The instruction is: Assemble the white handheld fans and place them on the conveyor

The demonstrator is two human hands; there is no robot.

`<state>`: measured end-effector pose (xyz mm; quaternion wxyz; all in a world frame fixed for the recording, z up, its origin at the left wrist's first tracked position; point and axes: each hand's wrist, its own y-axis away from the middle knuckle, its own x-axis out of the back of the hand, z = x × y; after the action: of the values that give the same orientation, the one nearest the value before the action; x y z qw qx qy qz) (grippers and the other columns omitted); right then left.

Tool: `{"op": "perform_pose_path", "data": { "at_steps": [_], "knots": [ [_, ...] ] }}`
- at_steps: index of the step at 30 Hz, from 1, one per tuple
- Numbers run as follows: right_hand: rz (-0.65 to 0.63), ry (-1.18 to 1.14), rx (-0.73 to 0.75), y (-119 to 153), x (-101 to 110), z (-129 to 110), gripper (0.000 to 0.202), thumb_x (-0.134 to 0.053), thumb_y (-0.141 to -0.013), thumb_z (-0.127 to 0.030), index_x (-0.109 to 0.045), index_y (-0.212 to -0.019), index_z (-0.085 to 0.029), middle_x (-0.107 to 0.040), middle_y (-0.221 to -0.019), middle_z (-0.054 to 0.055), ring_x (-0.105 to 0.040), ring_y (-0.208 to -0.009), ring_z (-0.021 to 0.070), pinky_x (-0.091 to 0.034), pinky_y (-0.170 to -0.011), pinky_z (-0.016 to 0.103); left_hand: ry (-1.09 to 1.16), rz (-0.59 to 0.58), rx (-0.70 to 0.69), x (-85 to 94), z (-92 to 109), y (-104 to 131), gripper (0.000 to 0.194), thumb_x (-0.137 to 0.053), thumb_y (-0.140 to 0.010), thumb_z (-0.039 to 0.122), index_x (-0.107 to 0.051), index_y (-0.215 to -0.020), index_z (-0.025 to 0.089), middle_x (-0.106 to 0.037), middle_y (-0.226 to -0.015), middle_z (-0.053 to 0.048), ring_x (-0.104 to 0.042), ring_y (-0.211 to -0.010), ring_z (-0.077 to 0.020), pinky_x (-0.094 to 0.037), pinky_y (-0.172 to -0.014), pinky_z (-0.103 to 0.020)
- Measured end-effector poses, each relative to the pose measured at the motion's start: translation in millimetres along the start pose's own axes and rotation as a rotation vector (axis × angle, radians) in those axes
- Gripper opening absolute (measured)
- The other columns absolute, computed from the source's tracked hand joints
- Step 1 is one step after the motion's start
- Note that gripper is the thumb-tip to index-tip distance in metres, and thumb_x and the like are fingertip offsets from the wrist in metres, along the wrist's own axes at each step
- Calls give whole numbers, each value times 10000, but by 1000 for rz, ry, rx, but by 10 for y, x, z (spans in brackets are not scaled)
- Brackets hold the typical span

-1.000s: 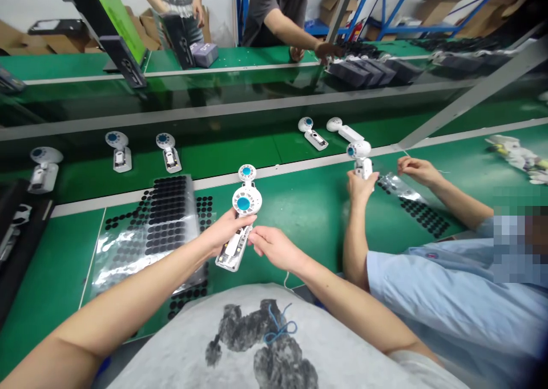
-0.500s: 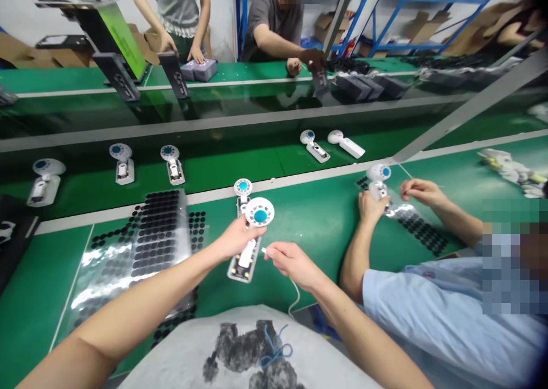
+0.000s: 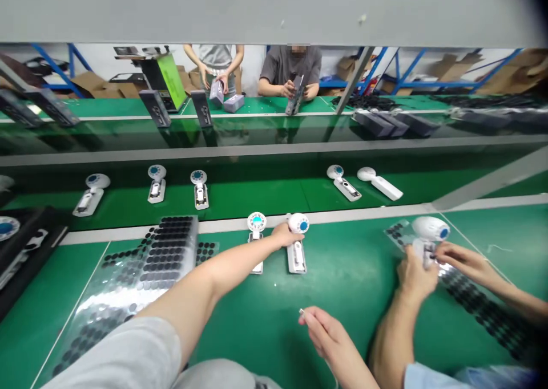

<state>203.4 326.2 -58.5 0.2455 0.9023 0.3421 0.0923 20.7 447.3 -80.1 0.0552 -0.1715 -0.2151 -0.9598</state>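
A white handheld fan [image 3: 297,256] with a round, blue-centred head lies on the green bench, its handle open and inner parts showing. The fingers of my left hand [image 3: 286,235] are closed around its neck, just below the head. Close by on the left, a second white fan [image 3: 257,222] is partly hidden behind my left forearm. Nearer to me, my right hand [image 3: 327,332] pinches the small plug [image 3: 302,312] of a thin white cable, apart from both fans.
Sheets of black round stickers [image 3: 166,252] lie on the left. Several fans sit on the green belt [image 3: 265,189] beyond the bench edge. At right, a co-worker's hands [image 3: 417,272] hold another fan [image 3: 430,229] over a sticker sheet. A grey beam [image 3: 257,12] crosses overhead.
My left hand has carried its fan forward and set it on the bench, right of the other fan. My right hand with the plug is now farther from it. The view has shifted.
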Motion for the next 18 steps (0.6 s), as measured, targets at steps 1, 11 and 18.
{"op": "perform_pose_path", "data": {
  "at_steps": [1,11,18],
  "knots": [
    [7,-12,-11,-6,29,9,459,-421,-756,-630,-507,-726,-180,-158,-440,-109,-125,-406,69,-114,-401,224,-18,31,9,-11,0,-47,344,-719,-579,290,-642,-870,123,-654,-944,-132,-596,-873,-260,-448,-733,-315],
    [-35,-62,-115,-182,13,-120,451,-441,-749,-630,-518,-754,-185,-193,-532,-82,-188,-470,81,-120,-446,231,-67,814,187,1862,-270,-246,623,-666,-651,364,-417,-1181,151,-352,-1312,-160,-294,-1241,-274,-249,-993,-371],
    [25,9,-44,-293,-117,-399,434,-450,-744,-610,-557,-757,-189,-258,-507,-69,-254,-469,100,-191,-455,234,188,810,424,2491,-691,-312,340,-704,-528,129,-520,-810,87,-567,-926,-192,-488,-1023,-354,-411,-759,-392]
  ]
}}
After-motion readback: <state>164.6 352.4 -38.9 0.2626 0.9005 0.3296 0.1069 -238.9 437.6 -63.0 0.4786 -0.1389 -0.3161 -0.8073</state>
